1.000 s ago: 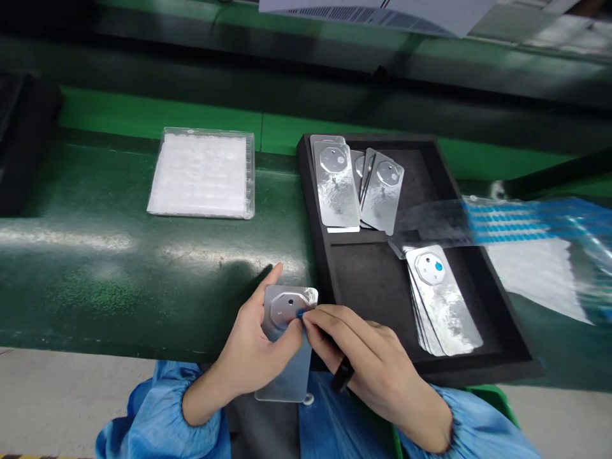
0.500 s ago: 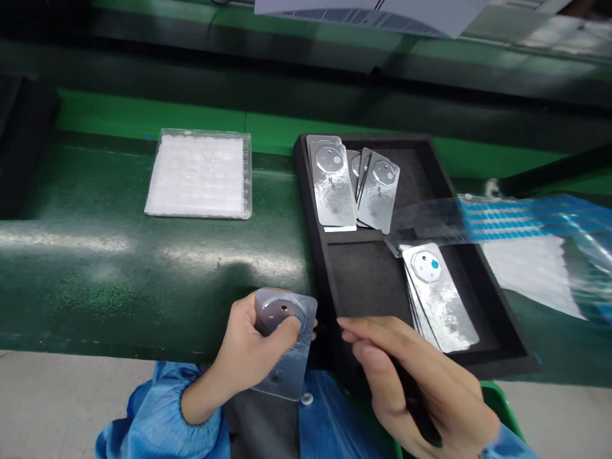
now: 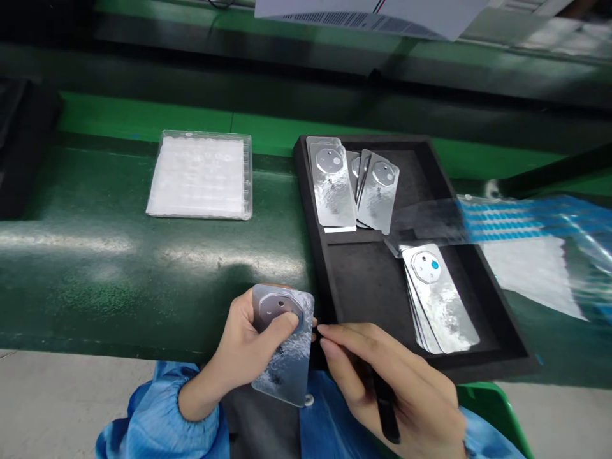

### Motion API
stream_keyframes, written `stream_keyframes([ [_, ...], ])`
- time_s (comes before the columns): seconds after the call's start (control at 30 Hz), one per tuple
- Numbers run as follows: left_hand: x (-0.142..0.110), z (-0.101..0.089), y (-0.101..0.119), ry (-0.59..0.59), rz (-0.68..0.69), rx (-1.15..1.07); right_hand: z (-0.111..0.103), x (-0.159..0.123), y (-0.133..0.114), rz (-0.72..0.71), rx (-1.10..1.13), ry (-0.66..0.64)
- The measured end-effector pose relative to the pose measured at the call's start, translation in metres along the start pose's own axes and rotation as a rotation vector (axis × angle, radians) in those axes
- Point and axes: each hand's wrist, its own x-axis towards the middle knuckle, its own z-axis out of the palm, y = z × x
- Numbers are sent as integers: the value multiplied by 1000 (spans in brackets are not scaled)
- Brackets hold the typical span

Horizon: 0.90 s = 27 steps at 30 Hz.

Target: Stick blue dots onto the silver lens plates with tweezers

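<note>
My left hand [image 3: 253, 344] grips a silver phone back cover [image 3: 287, 363], its thumb pressed on the round-cornered camera area near the top. Slim black tweezers [image 3: 385, 408] lie in my right hand [image 3: 392, 382], with the fingers closed round them and the tips hidden. The right fingertips are close beside the cover's right edge. To the right, a black tray [image 3: 368, 280] holds fanned silver covers [image 3: 442, 299], the top one bearing a blue dot. More silver covers [image 3: 329, 191] are stacked in the tray's far left compartment.
A clear plastic box [image 3: 247, 178] with white sheeting stands on the green bench [image 3: 109, 268] at the left. Clear film with blue dots [image 3: 507, 217] overhangs the tray's right side, above a white sheet [image 3: 530, 268]. A green bin [image 3: 497, 408] is below the bench edge.
My right hand has moved left with the tweezers, nearer to the cover. My left hand and its cover have shifted very slightly.
</note>
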Motion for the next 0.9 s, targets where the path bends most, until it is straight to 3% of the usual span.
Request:
stream_keyframes([
  [0.3, -1, 5, -3, -35, 165, 163, 3, -2, 5, -143, -295, -106],
  [0.53, -1, 3, -7, -69, 160, 214, 0, 2, 12, -173, -297, -207],
  [0.9, -4, -2, -7, -118, 115, 168, 4, 7, 10, -176, -324, -221],
])
